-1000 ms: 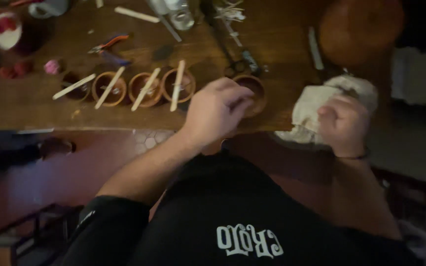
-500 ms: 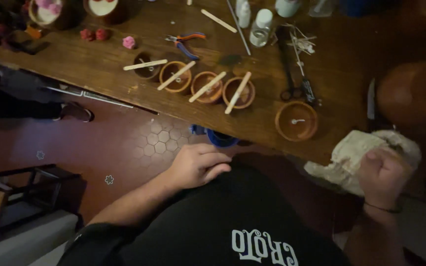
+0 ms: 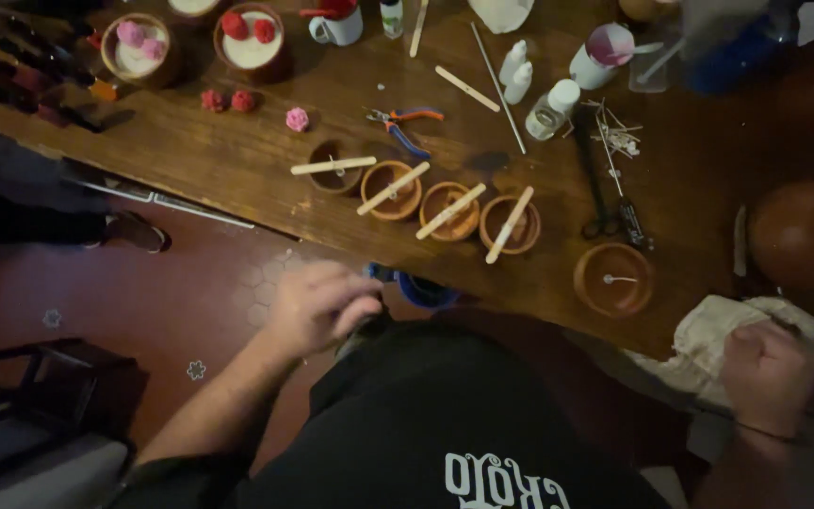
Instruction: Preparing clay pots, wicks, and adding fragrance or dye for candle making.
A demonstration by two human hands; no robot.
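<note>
My left hand (image 3: 317, 303) hangs below the front edge of the wooden table (image 3: 237, 170), fingers loosely curled, holding nothing that I can see. My right hand (image 3: 765, 375) is a fist gripping a pale cloth (image 3: 708, 339) at the table's right corner. On the table stand several small terracotta pots (image 3: 391, 189) in a row, each with a wooden stick laid across it. One more pot (image 3: 613, 279) with a wick and no stick sits to their right, nearest my right hand.
Orange-handled pliers (image 3: 405, 123), black scissors (image 3: 599, 184), small white bottles (image 3: 518, 71), loose sticks and pink and red wax roses (image 3: 296, 119) lie farther back. Bowls with roses (image 3: 136, 45) stand far left. A round brown lid (image 3: 803, 231) is at right. A blue object (image 3: 421, 288) shows under the edge.
My left hand has drawn back from the pot with the wick, off the table and down toward my lap. The view has shifted, and my right hand keeps its hold on the cloth.
</note>
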